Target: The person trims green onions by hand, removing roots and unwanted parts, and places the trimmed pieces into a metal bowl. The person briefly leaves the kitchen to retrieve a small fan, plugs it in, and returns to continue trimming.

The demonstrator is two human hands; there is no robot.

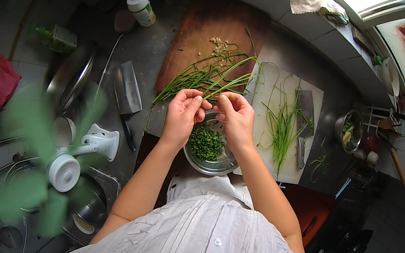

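Observation:
My left hand (186,113) pinches the end of a thin green stalk between thumb and fingers. My right hand (235,120) has thumb and forefinger closed together beside it; whether a piece of stalk is between them is hard to tell. Just beneath both hands is a round metal bowl (233,168) holding finely chopped greens (206,143). Long green stalks (191,75) lie loosely over the near part of a brown wooden cutting board (200,24), with small pale bits (220,44) behind them. More thin stalks (282,136) rest on a white cutting board (262,112) to the right.
A cleaver (128,89) lies on the metal counter (159,46) at left, near a white-capped bottle (141,10). A green-bladed fan (64,172) spins at lower left. Another knife (304,112) lies on the white board. A metal bowl with scraps (349,132) stands farther right.

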